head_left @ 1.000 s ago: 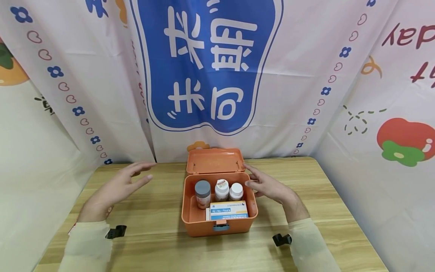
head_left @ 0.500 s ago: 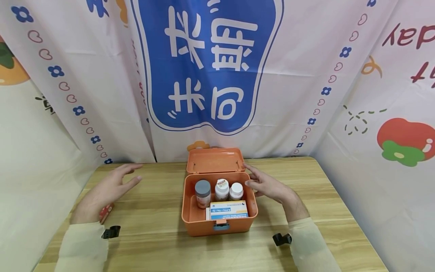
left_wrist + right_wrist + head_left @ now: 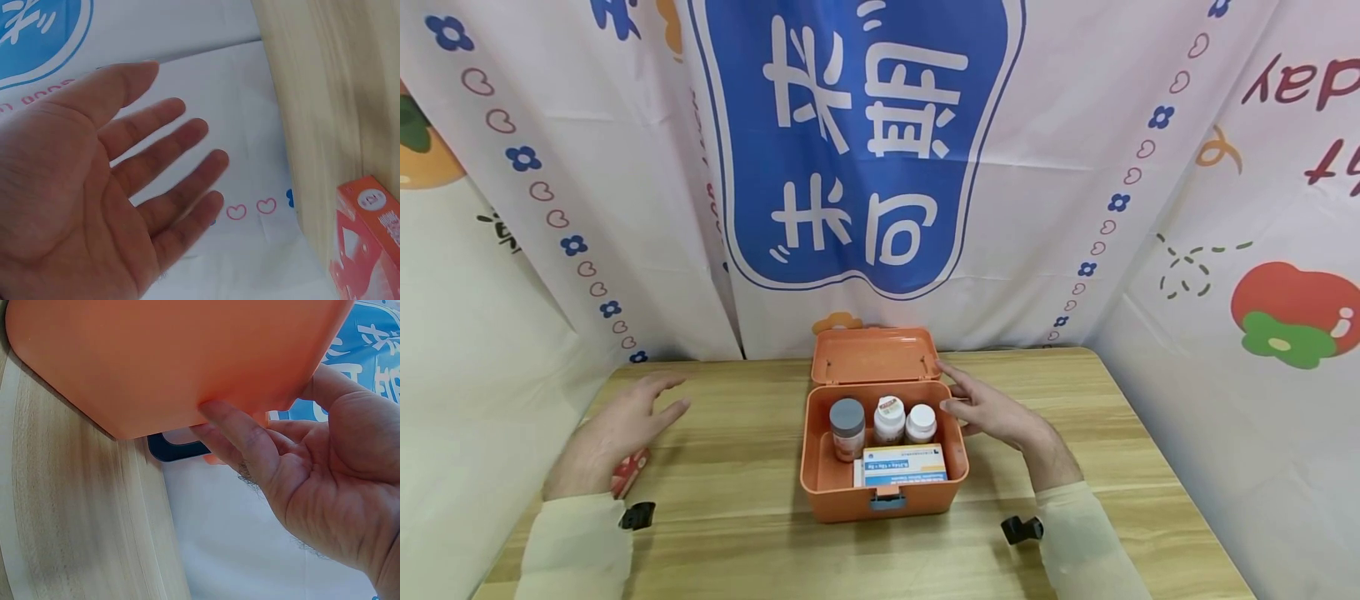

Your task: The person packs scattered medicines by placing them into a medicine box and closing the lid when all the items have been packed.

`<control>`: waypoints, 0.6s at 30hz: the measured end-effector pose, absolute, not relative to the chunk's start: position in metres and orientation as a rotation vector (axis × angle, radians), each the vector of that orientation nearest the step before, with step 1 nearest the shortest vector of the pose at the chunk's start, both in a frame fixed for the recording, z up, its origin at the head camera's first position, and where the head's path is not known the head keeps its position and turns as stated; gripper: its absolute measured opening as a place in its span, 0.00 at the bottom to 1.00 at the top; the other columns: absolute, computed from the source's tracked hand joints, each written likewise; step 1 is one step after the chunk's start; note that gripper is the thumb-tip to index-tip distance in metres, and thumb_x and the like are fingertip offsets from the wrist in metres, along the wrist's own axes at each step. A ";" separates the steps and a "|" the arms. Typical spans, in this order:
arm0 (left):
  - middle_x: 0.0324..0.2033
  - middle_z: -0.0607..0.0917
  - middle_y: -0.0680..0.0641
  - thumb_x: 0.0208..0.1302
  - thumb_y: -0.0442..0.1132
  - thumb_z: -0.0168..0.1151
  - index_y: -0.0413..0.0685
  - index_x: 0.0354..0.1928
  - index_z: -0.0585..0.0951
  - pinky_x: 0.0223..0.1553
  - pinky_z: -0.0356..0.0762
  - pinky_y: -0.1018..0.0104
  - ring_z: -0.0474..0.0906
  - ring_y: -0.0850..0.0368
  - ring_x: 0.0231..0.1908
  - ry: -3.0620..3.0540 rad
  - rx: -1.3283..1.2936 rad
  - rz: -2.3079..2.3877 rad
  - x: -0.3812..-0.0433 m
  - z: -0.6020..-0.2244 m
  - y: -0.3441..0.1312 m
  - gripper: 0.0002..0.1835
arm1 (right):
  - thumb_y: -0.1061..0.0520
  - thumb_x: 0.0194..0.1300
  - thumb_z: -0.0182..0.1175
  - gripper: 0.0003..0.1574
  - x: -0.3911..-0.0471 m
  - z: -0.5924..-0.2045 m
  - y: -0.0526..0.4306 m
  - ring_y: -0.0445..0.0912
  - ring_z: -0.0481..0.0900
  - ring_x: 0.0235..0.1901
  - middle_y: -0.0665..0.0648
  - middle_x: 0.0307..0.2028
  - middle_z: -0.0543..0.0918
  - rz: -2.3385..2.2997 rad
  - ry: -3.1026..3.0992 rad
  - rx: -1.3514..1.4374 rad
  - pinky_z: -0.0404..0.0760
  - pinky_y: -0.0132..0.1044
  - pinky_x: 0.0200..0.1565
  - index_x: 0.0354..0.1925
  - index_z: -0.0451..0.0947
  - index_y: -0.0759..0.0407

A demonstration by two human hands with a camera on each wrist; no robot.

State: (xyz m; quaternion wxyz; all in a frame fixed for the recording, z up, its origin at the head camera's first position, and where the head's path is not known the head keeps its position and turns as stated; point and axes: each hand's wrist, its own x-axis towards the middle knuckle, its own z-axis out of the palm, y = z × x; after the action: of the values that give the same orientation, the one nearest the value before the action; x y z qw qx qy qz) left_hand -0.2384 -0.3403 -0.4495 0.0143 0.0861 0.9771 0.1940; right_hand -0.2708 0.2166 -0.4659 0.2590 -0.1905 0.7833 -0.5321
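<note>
An orange plastic medicine box [image 3: 842,505] with a blue latch stands at the table's centre, its lid [image 3: 876,355] swung back. Inside are a jar with a grey cap [image 3: 848,427], two white bottles [image 3: 890,421] and a blue-white medicine carton [image 3: 904,465]. My right hand [image 3: 996,412] holds the box at its back right corner. In the right wrist view its fingers [image 3: 234,425] lie against the outer wall, and the thumb goes over the rim. Over the table's left side hovers my left hand [image 3: 613,429], fingers spread, beside a red carton [image 3: 369,250] partly hidden under it.
The wooden table [image 3: 737,533] reaches back to a printed cloth [image 3: 1045,208], which hangs close behind the lid and along both sides. A dark handle [image 3: 172,450] shows behind the box in the right wrist view.
My left hand has moved left and nearer to me, over the red carton, which now shows more beside the wrist. The right hand and the medicine box have stayed put.
</note>
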 end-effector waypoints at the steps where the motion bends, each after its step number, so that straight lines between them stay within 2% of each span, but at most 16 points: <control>1: 0.71 0.71 0.23 0.81 0.55 0.55 0.33 0.73 0.70 0.65 0.68 0.24 0.69 0.19 0.67 3.041 0.259 0.588 -0.238 -0.451 -0.342 0.34 | 0.52 0.84 0.51 0.47 -0.271 -0.466 0.216 0.65 0.78 0.68 0.71 0.75 0.70 -1.443 2.122 -0.515 0.88 0.57 0.58 0.87 0.37 0.42; 4: 0.70 0.71 0.21 0.79 0.55 0.56 0.31 0.72 0.71 0.66 0.66 0.23 0.67 0.18 0.68 3.027 0.220 0.534 -0.237 -0.454 -0.346 0.36 | 0.52 0.84 0.51 0.47 -0.270 -0.466 0.216 0.65 0.78 0.69 0.71 0.75 0.69 -1.446 2.118 -0.513 0.88 0.57 0.59 0.87 0.37 0.42; 7: 0.68 0.73 0.21 0.78 0.57 0.58 0.32 0.70 0.73 0.64 0.69 0.23 0.68 0.18 0.67 3.019 0.168 0.489 -0.235 -0.456 -0.352 0.35 | 0.52 0.84 0.51 0.47 -0.270 -0.465 0.216 0.65 0.78 0.69 0.72 0.75 0.68 -1.448 2.117 -0.510 0.88 0.56 0.58 0.87 0.37 0.42; 13: 0.62 0.80 0.25 0.76 0.57 0.60 0.36 0.61 0.80 0.54 0.77 0.28 0.77 0.23 0.60 3.009 0.086 0.443 -0.231 -0.460 -0.364 0.29 | 0.54 0.84 0.49 0.47 -0.270 -0.466 0.216 0.64 0.78 0.69 0.72 0.76 0.68 -1.448 2.113 -0.514 0.88 0.57 0.58 0.87 0.36 0.42; 18: 0.61 0.78 0.23 0.75 0.57 0.61 0.37 0.59 0.80 0.46 0.80 0.34 0.80 0.28 0.54 2.952 0.033 0.436 -0.229 -0.460 -0.374 0.29 | 0.54 0.84 0.49 0.47 -0.271 -0.467 0.216 0.64 0.78 0.69 0.72 0.75 0.69 -1.446 2.115 -0.516 0.88 0.57 0.58 0.87 0.36 0.41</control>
State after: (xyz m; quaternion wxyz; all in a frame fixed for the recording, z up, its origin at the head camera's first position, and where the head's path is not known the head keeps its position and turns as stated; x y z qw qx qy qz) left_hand -0.2290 -0.3742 -0.4598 0.0784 0.0111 0.9862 0.1456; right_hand -0.2707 0.2160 -0.4665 0.2610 -0.1907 0.7811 -0.5342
